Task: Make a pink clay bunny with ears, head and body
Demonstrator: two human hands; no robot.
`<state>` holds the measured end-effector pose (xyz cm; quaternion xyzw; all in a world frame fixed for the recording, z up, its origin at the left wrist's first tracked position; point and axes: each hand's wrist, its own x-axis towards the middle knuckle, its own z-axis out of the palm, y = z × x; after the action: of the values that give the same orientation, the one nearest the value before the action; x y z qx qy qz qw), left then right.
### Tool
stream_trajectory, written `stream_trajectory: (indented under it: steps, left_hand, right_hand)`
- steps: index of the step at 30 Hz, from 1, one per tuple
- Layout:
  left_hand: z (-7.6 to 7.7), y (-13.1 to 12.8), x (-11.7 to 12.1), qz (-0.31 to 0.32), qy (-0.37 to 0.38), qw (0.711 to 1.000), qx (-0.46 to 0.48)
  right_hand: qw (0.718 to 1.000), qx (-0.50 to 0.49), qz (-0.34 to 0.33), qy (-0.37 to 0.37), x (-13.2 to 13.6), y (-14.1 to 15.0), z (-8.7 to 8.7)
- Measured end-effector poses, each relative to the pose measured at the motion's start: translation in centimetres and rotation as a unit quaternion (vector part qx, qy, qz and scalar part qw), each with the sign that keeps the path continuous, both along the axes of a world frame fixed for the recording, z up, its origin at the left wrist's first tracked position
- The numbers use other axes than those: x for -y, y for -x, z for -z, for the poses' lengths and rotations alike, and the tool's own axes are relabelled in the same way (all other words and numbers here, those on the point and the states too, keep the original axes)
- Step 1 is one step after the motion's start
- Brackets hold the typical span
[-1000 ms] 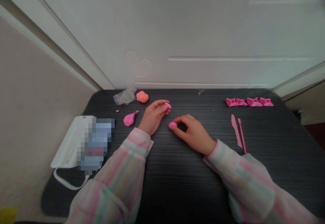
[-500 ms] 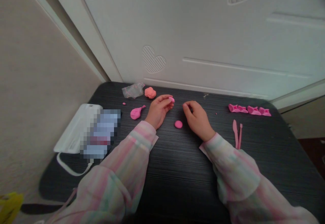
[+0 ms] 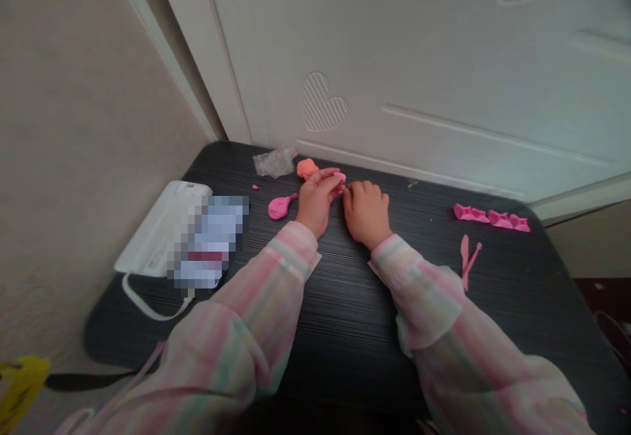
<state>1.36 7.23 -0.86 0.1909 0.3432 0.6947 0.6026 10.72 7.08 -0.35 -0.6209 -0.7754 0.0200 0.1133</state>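
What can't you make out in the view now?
All in the head view:
Right hand: its palm side and anything beneath, hidden by its back.
Pink piece: partly covered by the left hand.
Orange lump: lower right edge, behind the same hand.
Phone screen: pixelated.
Yellow object: cut by the left edge.

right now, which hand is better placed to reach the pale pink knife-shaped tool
Probably the right hand: it is nearer the pale pink knife-shaped tool, on its own side. The left hand is farther away and holds a small pink clay-like lump. Whether the right is free cannot be seen.
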Motion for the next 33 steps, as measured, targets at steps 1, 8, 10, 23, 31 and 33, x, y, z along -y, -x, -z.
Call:
stream_trajectory:
  steps: [1,8,10,23,31,33]
  left_hand:
    - [0.0,0.0,0.0,0.000,-0.002,1.000,0.002]
    - [0.1,0.0,0.0,0.002,-0.003,1.000,0.012]
    - [0.1,0.0,0.0,0.004,-0.003,1.000,0.013]
    - [0.0,0.0,0.1,0.006,0.004,1.000,0.000]
    - [0.1,0.0,0.0,0.008,0.004,1.000,-0.004]
    - [0.0,0.0,0.0,0.008,0.009,1.000,-0.002]
  right_hand:
    - [1.000,0.004,0.003,-0.003,0.1,0.1,0.0]
    - [1.000,-0.003,0.020,-0.017,0.3,0.3,0.3]
    - [0.999,-0.019,0.022,-0.015,0.1,0.1,0.4]
    - [0.998,-0.061,0.016,-0.022,0.4,-0.4,0.2]
    - [0.997,-0.078,0.014,-0.012,1.0,0.4,0.4]
    - [0.991,-0.128,0.024,-0.006,0.7,0.1,0.6]
